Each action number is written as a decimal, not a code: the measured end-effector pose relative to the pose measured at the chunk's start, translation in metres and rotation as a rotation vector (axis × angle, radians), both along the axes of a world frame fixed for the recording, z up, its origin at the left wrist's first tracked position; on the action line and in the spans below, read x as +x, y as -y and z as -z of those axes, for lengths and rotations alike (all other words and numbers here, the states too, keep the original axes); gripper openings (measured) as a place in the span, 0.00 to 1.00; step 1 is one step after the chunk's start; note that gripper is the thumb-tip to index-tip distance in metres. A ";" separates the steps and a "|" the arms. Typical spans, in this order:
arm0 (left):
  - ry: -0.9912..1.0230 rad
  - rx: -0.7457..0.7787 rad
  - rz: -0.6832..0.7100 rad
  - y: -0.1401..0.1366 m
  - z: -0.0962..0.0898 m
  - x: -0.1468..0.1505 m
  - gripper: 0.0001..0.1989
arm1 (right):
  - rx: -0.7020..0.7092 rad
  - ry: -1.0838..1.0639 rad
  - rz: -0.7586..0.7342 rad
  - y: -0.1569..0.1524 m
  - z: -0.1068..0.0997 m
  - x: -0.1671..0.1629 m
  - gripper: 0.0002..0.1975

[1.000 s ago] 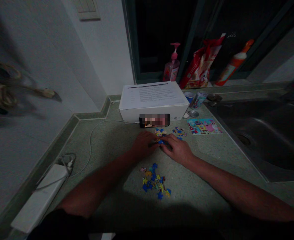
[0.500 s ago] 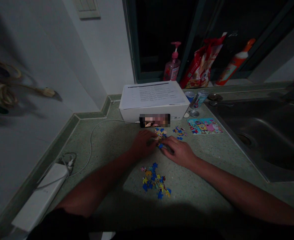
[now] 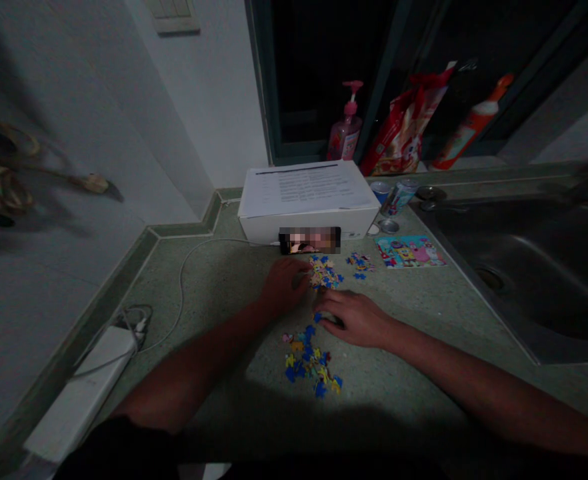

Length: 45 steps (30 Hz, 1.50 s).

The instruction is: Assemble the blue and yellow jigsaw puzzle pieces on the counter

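Between the thumb and fingers of my right hand (image 3: 353, 317) is a small blue puzzle piece (image 3: 317, 317), held just above the near group of pieces. My left hand (image 3: 285, 288) rests at the left edge of a pile of loose puzzle pieces (image 3: 325, 272), its fingers bent and apart from the thumb with nothing visible between them. Closer to me lies a partly joined cluster of blue and yellow puzzle pieces (image 3: 310, 363). A smaller group of pieces (image 3: 359, 263) sits right of the pile. Further right, a colourful cartoon picture card (image 3: 410, 252) lies flat.
Behind the pieces, a phone (image 3: 310, 241) leans on a white box (image 3: 308, 193). Cans (image 3: 399, 198) stand beside the box. A metal sink (image 3: 529, 267) is at the right. A power strip (image 3: 81, 393) and its cable lie at the left. Bottles and a red bag (image 3: 399, 127) line the windowsill.
My right hand has drawn back toward me with the blue puzzle piece, away from the pile. More of the pile shows between the hands. My left hand has barely moved.
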<state>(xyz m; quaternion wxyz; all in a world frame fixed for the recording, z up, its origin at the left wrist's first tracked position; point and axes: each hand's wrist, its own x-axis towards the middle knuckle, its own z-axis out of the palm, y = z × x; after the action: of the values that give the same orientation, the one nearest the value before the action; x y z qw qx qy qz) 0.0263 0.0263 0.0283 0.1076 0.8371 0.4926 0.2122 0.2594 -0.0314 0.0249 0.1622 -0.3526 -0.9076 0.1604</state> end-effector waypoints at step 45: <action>-0.038 -0.083 0.103 0.002 -0.007 0.001 0.16 | 0.185 -0.196 0.320 -0.014 0.012 0.006 0.13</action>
<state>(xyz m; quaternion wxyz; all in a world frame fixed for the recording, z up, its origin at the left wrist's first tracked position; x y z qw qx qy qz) 0.0268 0.0248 0.0357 0.1434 0.8600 0.4592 0.1699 0.2652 -0.0179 0.0131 0.3050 -0.4586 -0.8306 0.0822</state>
